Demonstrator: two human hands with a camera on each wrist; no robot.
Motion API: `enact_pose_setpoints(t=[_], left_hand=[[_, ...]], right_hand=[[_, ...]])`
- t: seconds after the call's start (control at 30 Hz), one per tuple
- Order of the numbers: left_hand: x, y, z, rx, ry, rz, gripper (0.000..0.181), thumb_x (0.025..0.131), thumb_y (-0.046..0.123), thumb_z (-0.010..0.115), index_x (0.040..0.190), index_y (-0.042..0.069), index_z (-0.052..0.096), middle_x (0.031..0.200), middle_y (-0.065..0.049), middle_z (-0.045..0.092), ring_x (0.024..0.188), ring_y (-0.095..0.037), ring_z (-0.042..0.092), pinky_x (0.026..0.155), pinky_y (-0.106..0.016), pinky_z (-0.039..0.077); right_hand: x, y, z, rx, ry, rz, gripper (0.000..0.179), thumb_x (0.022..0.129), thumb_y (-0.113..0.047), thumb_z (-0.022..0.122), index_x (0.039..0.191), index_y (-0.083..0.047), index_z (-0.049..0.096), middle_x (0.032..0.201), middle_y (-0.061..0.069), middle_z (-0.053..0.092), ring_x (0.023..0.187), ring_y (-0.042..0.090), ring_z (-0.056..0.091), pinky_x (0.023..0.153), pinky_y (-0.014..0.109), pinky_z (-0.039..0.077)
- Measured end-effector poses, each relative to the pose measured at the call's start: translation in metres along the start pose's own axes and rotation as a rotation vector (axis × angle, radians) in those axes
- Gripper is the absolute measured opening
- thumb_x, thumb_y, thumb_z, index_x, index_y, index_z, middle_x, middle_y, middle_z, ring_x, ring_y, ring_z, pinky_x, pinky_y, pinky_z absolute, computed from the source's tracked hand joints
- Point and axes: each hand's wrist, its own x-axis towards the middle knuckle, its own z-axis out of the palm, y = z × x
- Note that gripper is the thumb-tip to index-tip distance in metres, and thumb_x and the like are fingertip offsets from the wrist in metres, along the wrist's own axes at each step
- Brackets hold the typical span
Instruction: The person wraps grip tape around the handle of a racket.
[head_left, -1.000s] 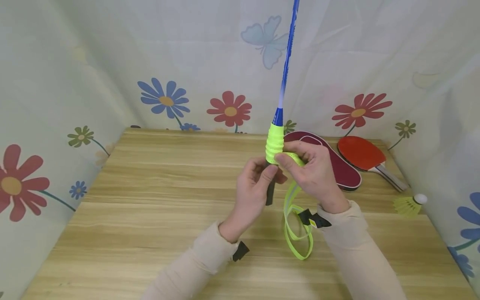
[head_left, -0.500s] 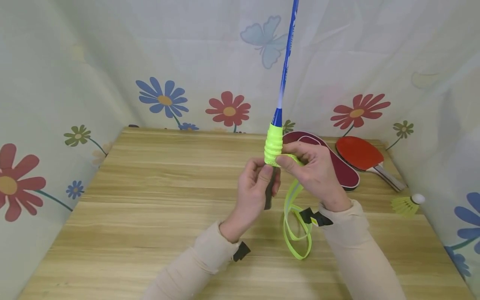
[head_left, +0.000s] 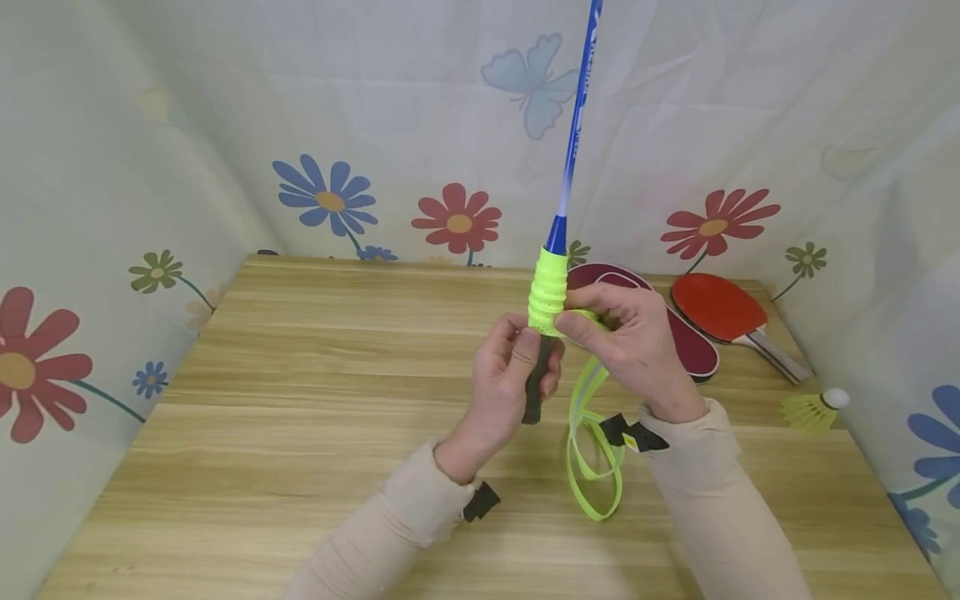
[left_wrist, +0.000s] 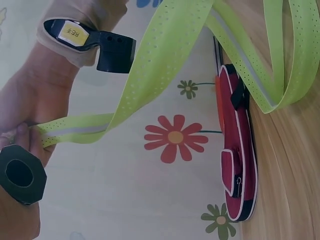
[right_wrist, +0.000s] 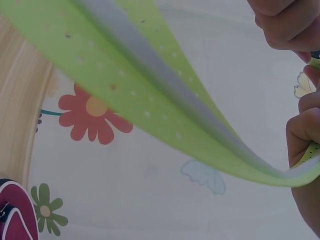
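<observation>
In the head view a badminton racket stands nearly upright, its blue shaft (head_left: 579, 108) running out of the top of the frame. My left hand (head_left: 504, 375) grips the dark lower handle (head_left: 534, 392), whose butt end (left_wrist: 22, 175) faces the left wrist camera. Ridged neon-yellow grip tape (head_left: 547, 292) is wound around the upper handle. My right hand (head_left: 626, 346) pinches the tape's loose run beside the lowest turn, thumb and fingers close to the handle. From there the perforated tape strip (right_wrist: 165, 95), with a grey middle stripe, hangs in loops down toward the table.
On the wooden table (head_left: 337, 375), a dark red racket case (head_left: 693, 346) lies behind my right hand. A red table tennis bat (head_left: 720, 307) and a yellow shuttlecock (head_left: 816, 410) lie at the right. A flowered curtain (head_left: 405, 108) encloses the back and sides.
The racket has turned about its length, so white lettering now shows on the shaft. The tape's lower edge sits slightly lower, and my left thumb has shifted a little left on the handle.
</observation>
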Motion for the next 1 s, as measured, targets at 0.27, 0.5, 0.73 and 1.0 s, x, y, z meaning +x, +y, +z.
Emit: enact_pose_setpoints(t=[0.27,0.5,0.73,1.0], left_hand=[[0.0,0.004,-0.002,-0.027,-0.035,-0.01,0.021,0.106,0.021,0.034,0.102,0.001,0.042,0.072,-0.008,0.047,0.05,-0.012,0.042,0.045,-0.023,0.038],[0.001,0.006,-0.002,-0.075,-0.083,-0.008,0.022,0.107,0.02,0.029,0.103,0.002,0.041,0.071,-0.007,0.045,0.049,-0.013,0.041,0.044,-0.024,0.037],[0.001,0.006,-0.004,-0.16,-0.172,-0.035,0.025,0.107,0.028,0.028,0.108,0.008,0.042,0.069,-0.002,0.044,0.048,-0.013,0.038,0.042,-0.026,0.034],[0.003,0.011,-0.005,-0.249,-0.254,-0.093,0.031,0.105,0.034,0.028,0.111,0.01,0.045,0.065,0.001,0.042,0.046,-0.012,0.037,0.039,-0.026,0.031]], right_hand=[[0.0,-0.001,-0.002,0.024,-0.014,-0.007,0.016,0.085,-0.001,0.074,0.098,0.007,0.072,0.081,0.007,0.071,0.059,0.016,0.059,0.053,0.022,0.049],[0.0,0.0,-0.003,0.029,-0.004,-0.026,0.02,0.084,-0.006,0.076,0.098,0.008,0.071,0.073,0.007,0.067,0.055,0.015,0.053,0.049,0.023,0.045],[-0.001,-0.001,-0.005,0.053,-0.014,-0.029,0.024,0.082,-0.009,0.078,0.095,0.009,0.07,0.072,0.007,0.067,0.054,0.015,0.055,0.048,0.024,0.047],[-0.001,-0.001,-0.006,0.126,-0.032,-0.061,0.026,0.082,-0.013,0.079,0.095,0.008,0.07,0.075,0.007,0.069,0.055,0.015,0.057,0.047,0.023,0.045]])
